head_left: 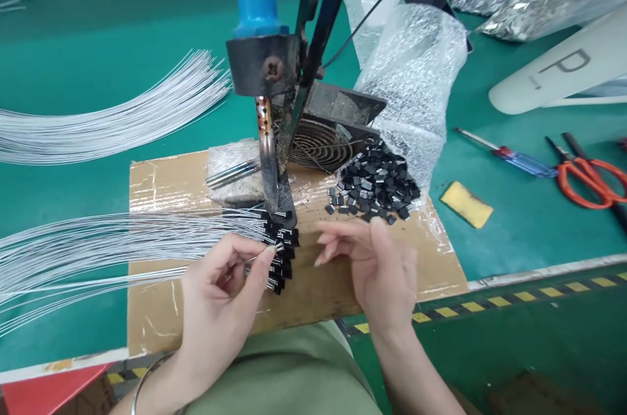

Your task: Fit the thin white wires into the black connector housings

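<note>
My left hand [223,300] pinches the end of a thin white wire between thumb and forefinger, just over a row of black connectors [287,258]. These connectors sit at the right ends of a bundle of white wires [112,238] running off to the left. To the right, my right hand [385,271] hangs over the cardboard [323,297] with its fingers apart and nothing visible in them. Behind it lies a pile of small black pieces [379,183]. A soldering iron [267,153] with a blue handle points down, its tip close above the connectors.
A second bundle of white wires [117,127] lies at the back left. A black fan [323,140] and bubble wrap [416,82] stand behind. At the right are a yellow sponge [466,204], a screwdriver [524,162], orange-handled scissors [585,183] and a white cup [563,68].
</note>
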Tool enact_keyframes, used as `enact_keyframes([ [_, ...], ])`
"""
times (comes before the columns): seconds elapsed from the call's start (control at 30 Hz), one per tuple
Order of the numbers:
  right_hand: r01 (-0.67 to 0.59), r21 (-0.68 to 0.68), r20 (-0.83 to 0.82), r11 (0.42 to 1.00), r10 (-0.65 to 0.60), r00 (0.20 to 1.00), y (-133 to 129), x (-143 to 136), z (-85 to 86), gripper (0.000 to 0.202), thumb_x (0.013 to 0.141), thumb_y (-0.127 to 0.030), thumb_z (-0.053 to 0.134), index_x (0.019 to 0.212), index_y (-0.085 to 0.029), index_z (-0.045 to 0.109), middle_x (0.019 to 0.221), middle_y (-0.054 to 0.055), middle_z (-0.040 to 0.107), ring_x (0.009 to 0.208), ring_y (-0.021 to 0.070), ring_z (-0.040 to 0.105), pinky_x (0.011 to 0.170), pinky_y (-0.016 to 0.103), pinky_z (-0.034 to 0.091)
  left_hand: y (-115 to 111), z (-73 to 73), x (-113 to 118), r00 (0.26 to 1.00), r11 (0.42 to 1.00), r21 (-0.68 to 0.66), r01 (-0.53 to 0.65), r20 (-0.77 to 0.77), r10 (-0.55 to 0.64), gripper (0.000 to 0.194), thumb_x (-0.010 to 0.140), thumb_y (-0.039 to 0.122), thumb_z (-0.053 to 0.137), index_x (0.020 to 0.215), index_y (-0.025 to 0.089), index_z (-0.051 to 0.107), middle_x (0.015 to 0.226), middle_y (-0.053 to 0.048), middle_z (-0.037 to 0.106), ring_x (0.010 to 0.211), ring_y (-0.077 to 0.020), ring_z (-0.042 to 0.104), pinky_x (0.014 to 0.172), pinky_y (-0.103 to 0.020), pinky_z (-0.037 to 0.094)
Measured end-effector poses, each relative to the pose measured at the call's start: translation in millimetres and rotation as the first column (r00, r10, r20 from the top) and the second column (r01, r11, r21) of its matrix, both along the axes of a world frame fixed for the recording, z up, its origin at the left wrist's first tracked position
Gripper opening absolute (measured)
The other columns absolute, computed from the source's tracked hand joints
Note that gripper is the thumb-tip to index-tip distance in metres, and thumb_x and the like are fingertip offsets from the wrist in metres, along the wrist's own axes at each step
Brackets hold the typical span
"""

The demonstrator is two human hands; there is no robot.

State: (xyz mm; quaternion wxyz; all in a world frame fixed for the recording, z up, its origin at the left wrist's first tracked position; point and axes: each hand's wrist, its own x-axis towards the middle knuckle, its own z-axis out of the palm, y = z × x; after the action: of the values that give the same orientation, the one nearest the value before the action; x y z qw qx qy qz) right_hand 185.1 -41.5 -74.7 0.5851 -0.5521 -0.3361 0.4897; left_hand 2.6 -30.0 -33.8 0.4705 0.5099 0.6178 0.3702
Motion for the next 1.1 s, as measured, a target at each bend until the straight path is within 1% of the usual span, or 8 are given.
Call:
enact_keyframes([
  [0.07, 0.09, 0.046, 0.362, 0.995, -0.1, 0.927, 6, 10, -2.5, 0.026, 0.103, -0.037, 0.064, 0.098, -0.023, 0.086, 0.084, 0.004, 0.077, 0.068, 0.0147, 0.069, 0.064, 0.027, 0.059, 1, 4.0, 4, 0.999, 0.999, -0.015, -0.045, 0.008, 0.045, 0.012, 0.092, 0.023, 0.072, 0.08, 0.02, 0.073, 0.067, 0.003, 0.061, 0.056, -0.0081, 0.043, 0.052, -0.022, 0.032],
  [0.17, 0.068, 0.096, 0.741, 0.993, -0.117, 0.661, 15, 19, -9.3, 0.012, 0.092, -0.028, 0.078, 0.1, -0.019, 0.082, 0.085, 0.004, 0.074, 0.069, 0.016, 0.068, 0.062, 0.028, 0.058, 2, 7.5, 6, 0.996, 0.995, -0.045, -0.085, 0.013, 0.085, 0.003, 0.09, 0.022, 0.074, 0.088, 0.023, 0.076, 0.072, 0.003, 0.066, 0.06, -0.0082, 0.05, 0.055, -0.02, 0.037],
  [0.3, -0.053, 0.106, 0.922, 0.993, -0.078, 0.378, 20, 22, -16.9, 0.008, 0.094, -0.025, 0.074, 0.097, -0.018, 0.077, 0.082, 0.003, 0.073, 0.072, 0.0186, 0.069, 0.066, 0.031, 0.058, 2, 5.4, 0, 1.0, 1.0, -0.019, -0.021, -0.02, 0.021, 0.004, 0.092, 0.023, 0.074, 0.091, 0.023, 0.077, 0.08, 0.001, 0.072, 0.064, -0.0097, 0.054, 0.056, -0.021, 0.039],
  [0.43, -0.081, 0.115, 0.948, 0.99, -0.085, 0.306, 19, 23, -17.7, 0.01, 0.098, -0.019, 0.065, 0.097, -0.017, 0.075, 0.083, 0.004, 0.073, 0.072, 0.0182, 0.07, 0.07, 0.031, 0.058, 2, 5.1, -2, 0.999, 0.999, -0.022, -0.025, -0.032, 0.024, 0.006, 0.092, 0.024, 0.074, 0.086, 0.024, 0.077, 0.079, 0.002, 0.071, 0.065, -0.0096, 0.055, 0.057, -0.023, 0.038],
  [0.6, -0.054, 0.099, 0.929, 0.994, -0.073, 0.364, 20, 22, -16.6, 0.013, 0.099, -0.019, 0.064, 0.095, -0.015, 0.076, 0.08, 0.004, 0.073, 0.066, 0.0165, 0.069, 0.067, 0.03, 0.058, 2, 8.7, 3, 0.997, 0.997, -0.022, -0.07, -0.017, 0.07, 0.007, 0.088, 0.023, 0.076, 0.082, 0.024, 0.076, 0.074, 0.003, 0.069, 0.062, -0.0097, 0.05, 0.057, -0.024, 0.036],
  [0.7, 0.039, 0.068, 0.8, 0.997, -0.077, 0.596, 18, 18, -13.6, 0.011, 0.097, -0.023, 0.068, 0.093, -0.018, 0.077, 0.074, 0.001, 0.074, 0.057, 0.0142, 0.066, 0.058, 0.028, 0.057, 3, 7.6, 0, 0.999, 0.998, -0.013, -0.053, -0.012, 0.053, 0.008, 0.089, 0.024, 0.076, 0.081, 0.023, 0.075, 0.07, 0.004, 0.066, 0.059, -0.0099, 0.047, 0.054, -0.024, 0.035],
  [0.83, 0.105, -0.001, 0.428, 0.995, -0.094, 0.899, 12, 11, -4.5, 0.004, 0.09, -0.025, 0.077, 0.09, -0.021, 0.079, 0.073, 0.0, 0.077, 0.055, 0.0139, 0.07, 0.054, 0.025, 0.06, 6, 4.7, -7, 0.999, 0.999, 0.014, 0.039, -0.033, -0.038, 0.008, 0.092, 0.023, 0.074, 0.084, 0.023, 0.074, 0.072, 0.003, 0.067, 0.059, -0.0099, 0.049, 0.053, -0.024, 0.036],
  [1.1, 0.06, 0.008, 0.11, 0.998, -0.061, 0.992, 9, -7, 10.4, 0.005, 0.088, -0.019, 0.082, 0.091, -0.023, 0.08, 0.072, -0.002, 0.075, 0.057, 0.0118, 0.069, 0.056, 0.022, 0.06, 11, 14.4, 1, 0.999, 1.0, -0.012, -0.029, -0.025, 0.029, 0.009, 0.087, 0.019, 0.075, 0.079, 0.022, 0.076, 0.07, 0.003, 0.068, 0.058, -0.0092, 0.051, 0.053, -0.022, 0.037],
])
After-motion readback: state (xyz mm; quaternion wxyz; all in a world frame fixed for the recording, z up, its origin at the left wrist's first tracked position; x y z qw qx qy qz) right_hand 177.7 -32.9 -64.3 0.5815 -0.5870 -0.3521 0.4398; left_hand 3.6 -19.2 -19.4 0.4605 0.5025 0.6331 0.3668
